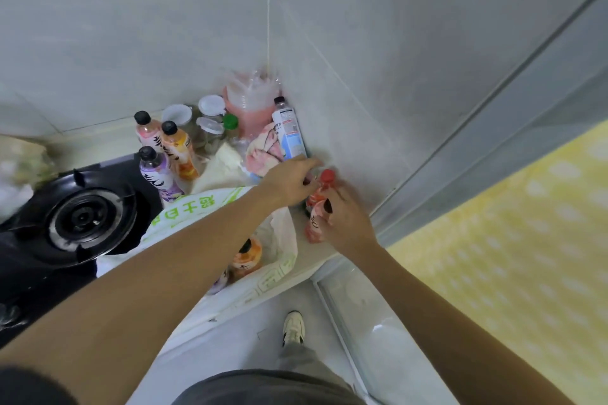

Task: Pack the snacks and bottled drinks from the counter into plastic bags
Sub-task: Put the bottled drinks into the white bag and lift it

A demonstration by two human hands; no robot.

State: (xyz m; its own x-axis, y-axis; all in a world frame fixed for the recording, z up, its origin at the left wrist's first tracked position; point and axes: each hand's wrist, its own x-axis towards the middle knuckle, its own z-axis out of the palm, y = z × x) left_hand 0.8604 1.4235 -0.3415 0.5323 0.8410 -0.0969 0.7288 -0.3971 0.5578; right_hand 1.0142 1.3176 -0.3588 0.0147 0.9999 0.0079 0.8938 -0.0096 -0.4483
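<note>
The right hand (342, 217) is wrapped round the body of a red-capped bottle (317, 207), fingers curled over its red-orange label, at about four o'clock from the counter's corner. The left hand (292, 182) reaches across just above it, fingers bent toward something low and dark beside the bottle's neck; whether it actually grips anything there I cannot tell. To do this step well, I would lift the bottle straight up clear of its neighbours, then carry it toward seven o'clock and lower it base-first into the white plastic bag (279, 240), whose mouth gapes just beside the hand and already shows an orange bottle (248, 256) inside. The held bottle looks slim, tilted, its cap bright red. Further out at twelve o'clock a blue-and-white bottle (291, 135) leans on the wall; at ten o'clock stand pink (146, 130), orange (179, 148) and purple (158, 171) drinks, with a gas burner (85, 217) at nine
</note>
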